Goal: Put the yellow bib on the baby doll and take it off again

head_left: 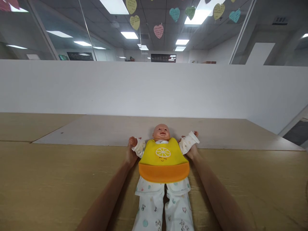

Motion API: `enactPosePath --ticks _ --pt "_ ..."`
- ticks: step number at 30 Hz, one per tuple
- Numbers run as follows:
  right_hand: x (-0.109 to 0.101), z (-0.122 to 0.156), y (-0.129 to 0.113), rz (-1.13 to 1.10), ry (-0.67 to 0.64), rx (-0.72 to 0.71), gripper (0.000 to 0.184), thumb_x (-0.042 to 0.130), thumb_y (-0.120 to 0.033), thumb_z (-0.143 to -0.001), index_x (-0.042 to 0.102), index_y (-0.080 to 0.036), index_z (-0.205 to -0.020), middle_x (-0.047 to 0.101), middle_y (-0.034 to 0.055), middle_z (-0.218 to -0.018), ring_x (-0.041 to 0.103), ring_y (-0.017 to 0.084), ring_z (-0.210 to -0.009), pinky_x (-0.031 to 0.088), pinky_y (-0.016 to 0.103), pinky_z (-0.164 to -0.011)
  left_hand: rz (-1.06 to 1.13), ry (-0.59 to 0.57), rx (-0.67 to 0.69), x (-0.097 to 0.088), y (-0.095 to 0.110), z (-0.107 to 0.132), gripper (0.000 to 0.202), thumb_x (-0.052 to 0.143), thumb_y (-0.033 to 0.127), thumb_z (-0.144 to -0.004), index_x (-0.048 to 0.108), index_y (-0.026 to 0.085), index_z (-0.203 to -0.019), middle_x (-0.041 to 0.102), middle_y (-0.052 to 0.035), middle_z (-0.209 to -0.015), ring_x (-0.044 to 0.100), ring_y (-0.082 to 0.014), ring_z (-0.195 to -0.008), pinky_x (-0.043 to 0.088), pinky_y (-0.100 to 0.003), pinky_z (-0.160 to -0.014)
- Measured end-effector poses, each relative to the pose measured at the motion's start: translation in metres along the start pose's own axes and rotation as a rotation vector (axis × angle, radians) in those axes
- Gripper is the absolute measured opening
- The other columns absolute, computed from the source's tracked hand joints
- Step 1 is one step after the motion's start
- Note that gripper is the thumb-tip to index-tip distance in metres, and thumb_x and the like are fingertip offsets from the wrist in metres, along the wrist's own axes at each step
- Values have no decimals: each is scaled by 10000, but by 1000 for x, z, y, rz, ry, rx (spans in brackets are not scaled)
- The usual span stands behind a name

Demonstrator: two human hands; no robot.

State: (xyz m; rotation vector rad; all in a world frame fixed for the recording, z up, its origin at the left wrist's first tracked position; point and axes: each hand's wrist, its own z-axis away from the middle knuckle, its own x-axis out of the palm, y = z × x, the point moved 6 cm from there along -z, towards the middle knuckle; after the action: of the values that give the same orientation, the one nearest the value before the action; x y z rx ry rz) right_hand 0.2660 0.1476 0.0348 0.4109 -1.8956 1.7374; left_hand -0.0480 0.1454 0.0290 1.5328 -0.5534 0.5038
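A baby doll (161, 132) lies on its back on the wooden table (48, 179), head away from me. It wears white printed pyjamas (166, 208) and a yellow and orange silicone bib (163, 160) with a lemon face on it. My left hand (131, 154) is closed around the doll's arm on the left side, at the white sleeve. My right hand (192, 150) grips the doll's other arm at its sleeve. Both doll arms are spread outward. My fingers are mostly hidden behind the sleeves.
A lighter board (96, 130) lies on the table under the doll's head. A white partition wall (154, 89) runs behind the table, with glass panels above. Paper hearts (158, 31) hang from the ceiling. A gap opens past the table's far right corner.
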Motion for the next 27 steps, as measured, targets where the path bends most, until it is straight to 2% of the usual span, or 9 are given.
enactPosePath --ticks 3,7,11,14,16,18,20,23,27 --pt "-15 5 2 -251 -19 159 713 350 -859 -665 628 -203 -685 629 46 -643 631 182 -663 536 360 -716 85 -27 -40 -8 10 3 665 592 731 -654 656 178 -1017 711 -113 -942 661 -301 -922 484 -467 -876" --pt "-43 9 -13 -384 56 41 523 489 -683 -719 661 -202 -830 686 56 -821 655 177 -830 512 332 -831 129 -25 -72 -14 24 9 749 514 774 -672 632 159 -1083 692 -158 -1019 657 -338 -935 485 -527 -839" --pt "-64 20 -26 -317 142 30 470 566 -604 -697 671 -188 -889 707 81 -909 655 228 -947 499 376 -894 114 42 -94 -22 34 12 645 513 685 -726 642 161 -1078 679 -163 -1068 626 -339 -1018 480 -510 -881" --pt "-72 29 -31 -204 133 69 356 679 -460 -646 674 -193 -881 713 80 -948 657 249 -944 507 385 -870 70 38 -98 -31 45 15 461 610 413 -715 632 164 -1103 664 -153 -1125 603 -326 -1076 482 -471 -910" --pt "-76 35 -32 -98 127 78 324 738 -357 -605 672 -189 -874 716 71 -950 662 244 -914 515 370 -834 18 40 -69 -41 53 17 491 634 207 -642 614 174 -1131 649 -145 -1169 604 -309 -1088 499 -434 -899" --pt "-79 39 -32 2 133 66 339 781 -285 -567 668 -174 -867 716 68 -941 661 232 -895 516 344 -807 -39 69 -45 -52 58 18 561 620 75 -581 608 192 -1130 645 -126 -1185 620 -284 -1073 515 -391 -882" --pt "-83 41 -33 67 152 45 359 805 -255 -540 664 -153 -853 714 74 -925 658 216 -868 511 318 -783 -74 104 -49 -61 59 18 567 611 19 -566 609 204 -1103 652 -102 -1174 639 -263 -1044 527 -361 -867" --pt "-90 42 -35 274 202 -4 344 784 -303 -551 641 -146 -821 704 69 -867 642 184 -766 501 296 -712 -123 155 -75 -69 54 14 514 612 -5 -597 593 196 -1071 682 -79 -1102 670 -222 -972 546 -320 -827" --pt "-99 40 -43 624 296 -49 276 711 -352 -603 615 -154 -769 653 31 -699 564 147 -613 437 273 -595 -309 267 -121 -77 52 9 362 638 41 -675 565 161 -1009 716 -45 -834 680 -153 -682 517 -209 -539"
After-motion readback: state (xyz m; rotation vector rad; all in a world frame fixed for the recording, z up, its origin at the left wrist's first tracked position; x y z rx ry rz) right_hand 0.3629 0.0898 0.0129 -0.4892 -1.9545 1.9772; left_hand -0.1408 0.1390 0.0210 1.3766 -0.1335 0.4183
